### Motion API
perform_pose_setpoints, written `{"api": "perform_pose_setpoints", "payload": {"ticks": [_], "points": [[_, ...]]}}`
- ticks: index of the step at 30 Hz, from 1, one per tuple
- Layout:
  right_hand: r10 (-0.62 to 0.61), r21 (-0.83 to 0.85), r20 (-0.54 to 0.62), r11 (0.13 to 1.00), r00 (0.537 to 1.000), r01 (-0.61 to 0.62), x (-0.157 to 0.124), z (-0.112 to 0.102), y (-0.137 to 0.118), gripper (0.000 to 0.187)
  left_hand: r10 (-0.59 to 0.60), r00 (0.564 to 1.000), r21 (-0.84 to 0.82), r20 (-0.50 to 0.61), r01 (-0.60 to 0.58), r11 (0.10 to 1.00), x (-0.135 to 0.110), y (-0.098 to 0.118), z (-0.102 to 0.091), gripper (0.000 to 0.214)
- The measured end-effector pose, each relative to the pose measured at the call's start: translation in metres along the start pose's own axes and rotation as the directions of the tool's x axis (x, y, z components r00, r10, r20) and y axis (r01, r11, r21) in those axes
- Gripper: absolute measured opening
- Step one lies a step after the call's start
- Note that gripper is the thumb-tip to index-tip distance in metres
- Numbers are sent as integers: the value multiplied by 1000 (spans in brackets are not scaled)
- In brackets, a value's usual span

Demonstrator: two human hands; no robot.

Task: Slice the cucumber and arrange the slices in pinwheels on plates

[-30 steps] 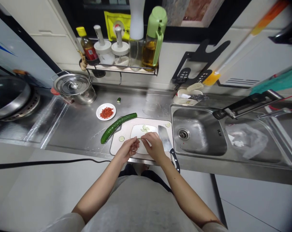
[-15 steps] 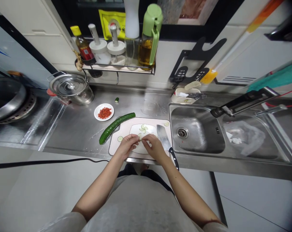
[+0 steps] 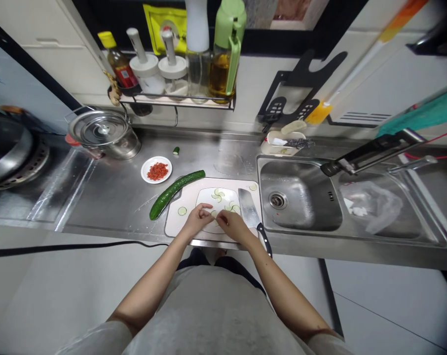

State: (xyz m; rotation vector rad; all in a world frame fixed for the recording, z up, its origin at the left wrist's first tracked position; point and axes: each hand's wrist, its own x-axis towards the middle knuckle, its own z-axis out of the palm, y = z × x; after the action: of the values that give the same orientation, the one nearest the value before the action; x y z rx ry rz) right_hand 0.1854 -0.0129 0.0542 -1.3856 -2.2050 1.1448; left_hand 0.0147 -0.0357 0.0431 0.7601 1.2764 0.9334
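Over the near part of a white plate [image 3: 204, 193], my left hand [image 3: 198, 219] and my right hand [image 3: 231, 223] meet with fingertips pinched. Between them is a thin pale cucumber slice [image 3: 213, 214], partly hidden by the fingers. Several cucumber slices [image 3: 218, 195] lie on the plate, fanned at its far side and at its right. Beneath the plate is a pale cutting board [image 3: 176, 226] with a loose slice [image 3: 182, 211] at left and another at the far right corner. A kitchen knife [image 3: 248, 206] rests along the board's right side, its black handle past the near edge.
A whole cucumber [image 3: 175, 193] overlaps the board's left edge. Behind it are a small plate [image 3: 144, 170] of chopped red pieces and a cucumber end [image 3: 176, 151]. A lidded steel pot [image 3: 123, 143] stands at back left; a double sink [image 3: 301, 224] is at right.
Both hands have drawn slightly nearer to me, still pinching the slice. Slices on the plate's right side, covered before, now show. The whole view has shifted a little.
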Motion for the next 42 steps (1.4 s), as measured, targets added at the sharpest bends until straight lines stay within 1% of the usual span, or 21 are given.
{"api": "perform_pose_setpoints", "payload": {"ticks": [2,6,10,12,14,17,19,21,23,26,29,33,36,39,42], "points": [[16,2,17,1000,1000,-16,-1,3,4,12,-7,1000,17,21,6,1000,1,-5,0,48],[27,36,33,999,999,-29,0,8,10,13,-13,1000,28,22,12,1000,4,-11,0,50],[53,50,31,997,998,-54,0,10,14,14,13,999,67,31,-15,998,6,-16,0,47],[76,34,34,996,997,-77,-1,11,16,13,38,999,117,38,-42,992,7,-19,0,44],[102,4,49,995,994,-102,-1,13,18,13,58,998,224,33,-64,973,7,-21,1,40],[167,-65,97,985,981,-161,-1,15,17,13,75,997,459,30,-80,885,4,-22,1,36],[215,-116,140,973,967,-199,-1,16,15,15,78,996,595,41,-87,799,1,-21,2,37],[252,-163,175,961,952,-225,0,18,13,17,83,995,696,58,-100,711,-1,-19,3,38],[286,-211,187,946,940,-246,1,21,10,19,90,993,776,79,-118,619,-2,-17,4,38],[321,-280,172,922,931,-266,1,26,8,21,94,990,860,101,-135,492,-2,-16,6,36],[352,-340,145,896,925,-287,0,31,7,21,101,988,903,121,-152,402,-2,-16,7,33],[400,-412,106,851,910,-326,-3,35,4,24,122,979,929,161,-192,316,-2,-18,7,31],[412,-430,109,840,905,-330,-3,36,2,24,136,975,939,178,-209,272,-3,-19,7,28],[421,-438,117,835,899,-334,-4,36,2,24,151,971,943,184,-218,252,-2,-21,6,26],[404,-439,115,840,908,-318,-5,35,1,24,152,969,939,193,-228,259,0,-23,5,26]]}}
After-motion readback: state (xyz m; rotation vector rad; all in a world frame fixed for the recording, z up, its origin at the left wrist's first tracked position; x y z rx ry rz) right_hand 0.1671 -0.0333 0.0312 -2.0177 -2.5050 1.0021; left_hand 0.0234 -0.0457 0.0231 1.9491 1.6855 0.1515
